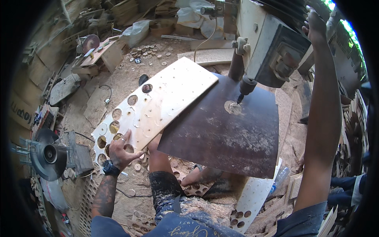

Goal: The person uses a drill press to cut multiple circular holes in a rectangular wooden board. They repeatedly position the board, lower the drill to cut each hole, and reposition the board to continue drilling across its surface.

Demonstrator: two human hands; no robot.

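Note:
A pale wooden board [169, 94] lies slanted across the dark machine table [221, 138] and juts out past its left side. Round holes are cut through the board's left end, and small marks dot the rest. My left hand [121, 153] rests on the board's near left corner, index finger and thumb spread. Raised at the upper right, my right hand [317, 27] curls round a drill press lever that is mostly hidden. The drill press head [268, 47] holds a bit [240, 98] above a worn round patch on the table, apart from the board.
Loose wooden discs [148, 51] lie on the sawdust-covered floor beyond the table. A fan [49, 154] stands at the left. Another holed board [252, 201] leans near my legs, beside a plastic bottle [280, 179]. Wood offcuts [357, 130] are piled on the right.

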